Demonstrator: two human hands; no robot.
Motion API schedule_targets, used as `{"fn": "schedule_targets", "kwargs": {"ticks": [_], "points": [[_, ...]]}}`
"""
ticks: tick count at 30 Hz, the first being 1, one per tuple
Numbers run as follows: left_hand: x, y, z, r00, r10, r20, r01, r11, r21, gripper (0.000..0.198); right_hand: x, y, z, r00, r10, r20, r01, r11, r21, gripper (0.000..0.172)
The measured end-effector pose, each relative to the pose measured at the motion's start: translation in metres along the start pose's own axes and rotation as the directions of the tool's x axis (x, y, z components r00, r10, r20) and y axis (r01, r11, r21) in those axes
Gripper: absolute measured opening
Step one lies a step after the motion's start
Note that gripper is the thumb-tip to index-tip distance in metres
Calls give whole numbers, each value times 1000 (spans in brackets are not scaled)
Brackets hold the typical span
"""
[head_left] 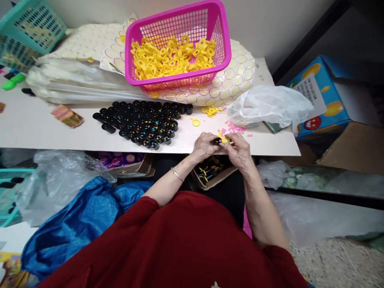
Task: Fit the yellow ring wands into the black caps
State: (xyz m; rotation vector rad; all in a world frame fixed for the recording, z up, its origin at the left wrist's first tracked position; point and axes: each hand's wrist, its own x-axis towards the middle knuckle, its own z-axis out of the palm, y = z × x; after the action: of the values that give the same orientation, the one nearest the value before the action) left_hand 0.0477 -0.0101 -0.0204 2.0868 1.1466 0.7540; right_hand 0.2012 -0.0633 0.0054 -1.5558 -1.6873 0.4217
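White tabletop (90,138). I record left hand (204,146) gripping a black plastic tube (216,141), right hand (239,151) pinching a yellow plastic ring (225,140).

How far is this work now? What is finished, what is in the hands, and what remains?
Seemingly done: black pieces with yellow parts lie in the cardboard box. In hand: the left hand holds a black tube, the right hand a yellow ring. Left: many open tubes on the table, and a pink basket of rings.
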Motion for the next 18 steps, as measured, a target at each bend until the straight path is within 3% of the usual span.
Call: {"fn": "schedule_targets", "kwargs": {"ticks": [3, 7, 11, 13, 15, 18], "points": [[0, 0, 0, 1000, 8, 8, -8, 1000, 26, 8, 5, -8, 7, 999, -27, 47, 31, 996, -79, 24], [1, 1, -1, 1000, -6, 23, 6, 1000, -5, 8, 9, -9, 10, 997, -41, 70, 52, 986, -160, 24], [1, -1, -7, 997, -61, -42, 50, 973, -227, 15, 9, -11, 11, 997, -43, 64, 55, 978, -203, 23], [1, -1, -10, 988, -141, -62, 97, 882, -462, 29, 9, -14, 12, 998, -28, 50, 38, 976, -215, 22], [2, 2, -10, 973, -231, -5, 172, 738, -653, 34, 9, -17, 12, 999, 3, 38, 5, 977, -212, 21], [5, 10, -7, 953, -294, 76, 255, 640, -725, 29, 8, -20, 14, 997, 81, -9, -82, 990, -112, 21]]}}
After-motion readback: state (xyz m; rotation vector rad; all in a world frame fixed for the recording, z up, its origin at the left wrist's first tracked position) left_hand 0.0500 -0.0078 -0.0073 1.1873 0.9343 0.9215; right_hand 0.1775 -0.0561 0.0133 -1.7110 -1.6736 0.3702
